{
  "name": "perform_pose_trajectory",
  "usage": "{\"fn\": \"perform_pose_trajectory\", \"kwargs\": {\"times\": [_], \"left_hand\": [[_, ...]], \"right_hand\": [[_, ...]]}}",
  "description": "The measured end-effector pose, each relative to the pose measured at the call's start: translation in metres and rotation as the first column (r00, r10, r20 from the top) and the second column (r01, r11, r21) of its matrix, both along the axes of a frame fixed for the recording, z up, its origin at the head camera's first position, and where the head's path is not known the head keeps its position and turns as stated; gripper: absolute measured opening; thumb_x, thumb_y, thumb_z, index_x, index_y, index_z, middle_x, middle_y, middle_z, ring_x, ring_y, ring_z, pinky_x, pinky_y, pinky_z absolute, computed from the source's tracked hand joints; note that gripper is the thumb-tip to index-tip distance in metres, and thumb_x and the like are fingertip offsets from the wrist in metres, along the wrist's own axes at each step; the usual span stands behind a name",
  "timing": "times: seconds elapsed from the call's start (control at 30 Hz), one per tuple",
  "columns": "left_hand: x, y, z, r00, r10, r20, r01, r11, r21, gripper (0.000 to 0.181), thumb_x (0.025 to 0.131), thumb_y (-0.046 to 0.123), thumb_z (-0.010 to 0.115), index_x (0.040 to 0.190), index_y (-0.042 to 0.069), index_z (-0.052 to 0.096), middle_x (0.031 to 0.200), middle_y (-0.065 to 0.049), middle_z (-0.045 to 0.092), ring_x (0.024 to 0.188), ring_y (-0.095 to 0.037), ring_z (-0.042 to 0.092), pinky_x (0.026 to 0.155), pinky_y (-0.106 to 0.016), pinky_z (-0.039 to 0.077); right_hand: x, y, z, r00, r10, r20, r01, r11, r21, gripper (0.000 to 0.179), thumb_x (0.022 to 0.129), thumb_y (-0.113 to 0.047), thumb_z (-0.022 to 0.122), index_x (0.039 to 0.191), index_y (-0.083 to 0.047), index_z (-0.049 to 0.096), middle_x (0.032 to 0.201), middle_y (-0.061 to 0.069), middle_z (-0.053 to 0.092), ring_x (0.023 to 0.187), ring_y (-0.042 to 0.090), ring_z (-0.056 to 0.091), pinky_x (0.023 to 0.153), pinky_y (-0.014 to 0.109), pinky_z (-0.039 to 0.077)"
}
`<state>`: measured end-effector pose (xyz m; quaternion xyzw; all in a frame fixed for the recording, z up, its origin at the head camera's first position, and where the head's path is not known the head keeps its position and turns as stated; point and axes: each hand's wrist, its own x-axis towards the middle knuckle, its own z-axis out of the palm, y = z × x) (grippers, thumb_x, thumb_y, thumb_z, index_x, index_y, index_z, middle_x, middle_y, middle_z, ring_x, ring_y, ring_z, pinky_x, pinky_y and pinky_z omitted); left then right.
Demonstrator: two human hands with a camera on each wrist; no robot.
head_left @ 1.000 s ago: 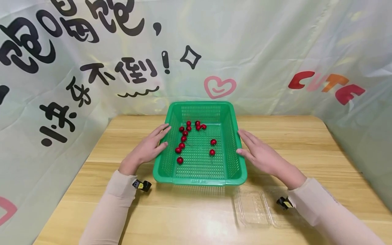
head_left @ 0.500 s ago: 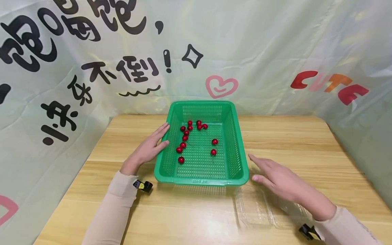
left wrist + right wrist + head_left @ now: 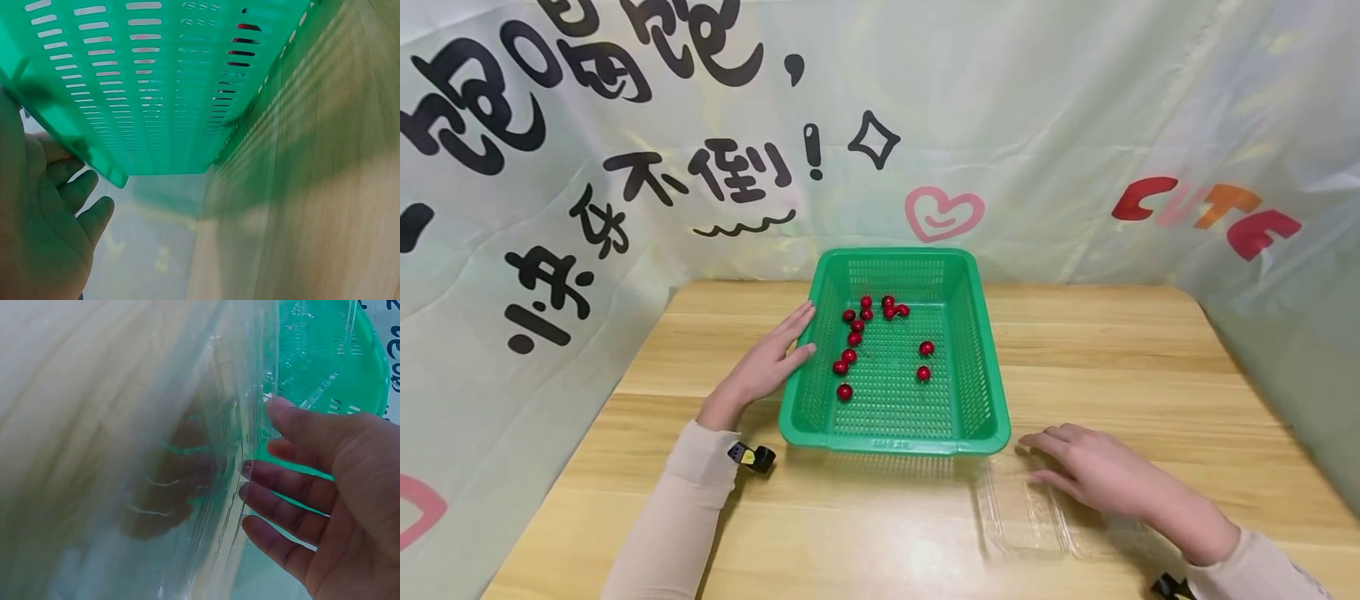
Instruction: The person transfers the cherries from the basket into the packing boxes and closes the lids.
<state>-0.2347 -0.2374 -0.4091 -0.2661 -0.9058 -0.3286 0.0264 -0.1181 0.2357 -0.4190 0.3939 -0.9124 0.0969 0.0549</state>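
Note:
A green plastic basket (image 3: 898, 444) with mesh walls stands mid-table. Several red cherries (image 3: 854, 339) lie inside, mostly along its left side, with two at the right. My left hand (image 3: 763, 360) rests at the basket's left rim, fingers extended; the left wrist view shows its fingers (image 3: 81, 187) beside the outer wall. Over a clear plastic clamshell box (image 3: 1022, 517) lying front right, my right hand (image 3: 1097, 471) hovers with loosely bent fingers. In the right wrist view, the thumb (image 3: 300, 422) and fingertips are right at the box's edge (image 3: 240, 450).
The wooden table (image 3: 1105, 350) has edges at left and right. A pale printed cloth (image 3: 1037, 150) with lettering and a pink heart hangs close behind the basket and along both sides. Black wrist cameras (image 3: 751, 457) are strapped below both hands.
My right hand has left the basket's right rim and moved right and nearer to me, to above the clear box. The left hand has stayed at the left rim.

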Motion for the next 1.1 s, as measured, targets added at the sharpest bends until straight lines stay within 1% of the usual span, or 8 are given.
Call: {"fn": "perform_pose_trajectory", "kwargs": {"times": [0.13, 0.3, 0.4, 0.6, 0.7, 0.83, 0.97, 1.1], "left_hand": [[0.0, 0.0, 0.0, 1.0, 0.004, -0.002, -0.004, 1.0, 0.002, 0.064, 0.104, 0.04, 0.043, 0.157, 0.014, 0.019, 0.163, 0.0, 0.011, 0.148, -0.025, 0.014, 0.115, -0.054, 0.021], [0.0, 0.0, -0.001, 1.0, 0.008, -0.004, -0.008, 1.0, -0.001, 0.063, 0.104, 0.039, 0.043, 0.157, 0.014, 0.019, 0.163, 0.0, 0.011, 0.148, -0.025, 0.014, 0.116, -0.054, 0.02], [0.0, 0.0, -0.002, 1.0, 0.011, -0.004, -0.011, 1.0, 0.0, 0.062, 0.104, 0.037, 0.043, 0.157, 0.014, 0.02, 0.163, 0.0, 0.011, 0.148, -0.024, 0.014, 0.116, -0.053, 0.02], [0.0, 0.0, -0.001, 1.0, 0.001, -0.01, -0.001, 1.0, 0.006, 0.062, 0.104, 0.034, 0.044, 0.157, 0.013, 0.02, 0.163, -0.001, 0.012, 0.148, -0.025, 0.014, 0.116, -0.053, 0.02], [0.0, 0.001, -0.001, 1.0, -0.003, -0.012, 0.003, 1.0, 0.007, 0.062, 0.104, 0.032, 0.045, 0.157, 0.012, 0.02, 0.163, -0.001, 0.012, 0.148, -0.025, 0.014, 0.116, -0.052, 0.02], [0.0, 0.001, -0.001, 1.0, -0.005, -0.016, 0.006, 1.0, 0.011, 0.061, 0.104, 0.029, 0.045, 0.157, 0.011, 0.021, 0.163, -0.002, 0.012, 0.148, -0.025, 0.015, 0.116, -0.052, 0.021], [0.0, 0.001, -0.001, 1.0, -0.011, -0.026, 0.011, 1.0, 0.01, 0.061, 0.104, 0.027, 0.045, 0.156, 0.009, 0.021, 0.163, -0.005, 0.013, 0.147, -0.028, 0.016, 0.116, -0.054, 0.021], [0.0, 0.001, -0.001, 1.0, -0.01, -0.02, 0.01, 1.0, 0.01, 0.061, 0.104, 0.027, 0.045, 0.157, 0.01, 0.021, 0.163, -0.004, 0.013, 0.147, -0.027, 0.015, 0.116, -0.053, 0.021]], "right_hand": [[-0.001, 0.005, -0.005, 0.998, 0.029, -0.055, -0.031, 0.999, -0.023, 0.03, 0.082, -0.024, 0.078, 0.108, -0.011, 0.07, 0.095, -0.005, 0.066, 0.084, 0.014, 0.065, 0.072, 0.037, 0.058], [-0.005, 0.011, -0.006, 0.997, 0.046, -0.068, -0.048, 0.998, -0.03, 0.025, 0.078, -0.015, 0.08, 0.102, -0.013, 0.071, 0.09, -0.008, 0.063, 0.079, 0.01, 0.062, 0.066, 0.033, 0.057], [-0.013, 0.016, -0.007, 0.994, 0.057, -0.095, -0.061, 0.997, -0.036, 0.023, 0.076, -0.01, 0.081, 0.096, -0.016, 0.072, 0.086, -0.01, 0.062, 0.076, 0.008, 0.061, 0.062, 0.031, 0.055], [-0.03, 0.024, -0.009, 0.973, 0.081, -0.214, -0.091, 0.995, -0.036, 0.019, 0.072, -0.01, 0.082, 0.085, -0.019, 0.069, 0.078, -0.012, 0.058, 0.068, 0.009, 0.057, 0.058, 0.03, 0.052], [-0.037, 0.026, -0.008, 0.965, 0.086, -0.247, -0.089, 0.996, -0.004, 0.017, 0.073, -0.01, 0.081, 0.084, -0.017, 0.069, 0.077, -0.011, 0.057, 0.067, 0.01, 0.057, 0.059, 0.03, 0.053], [-0.048, 0.029, -0.007, 0.951, 0.118, -0.285, -0.109, 0.993, 0.048, 0.016, 0.073, -0.005, 0.077, 0.085, -0.014, 0.07, 0.077, -0.006, 0.059, 0.068, 0.014, 0.059, 0.06, 0.033, 0.054], [-0.057, 0.03, -0.006, 0.937, 0.15, -0.315, -0.136, 0.989, 0.066, 0.017, 0.071, -0.002, 0.076, 0.084, -0.011, 0.071, 0.078, -0.003, 0.063, 0.069, 0.017, 0.061, 0.061, 0.035, 0.055], [-0.058, 0.03, 0.0, 0.948, 0.131, -0.291, -0.114, 0.991, 0.074, 0.021, 0.071, -0.001, 0.079, 0.089, -0.008, 0.072, 0.082, 0.0, 0.066, 0.074, 0.021, 0.064, 0.064, 0.038, 0.056]]}}
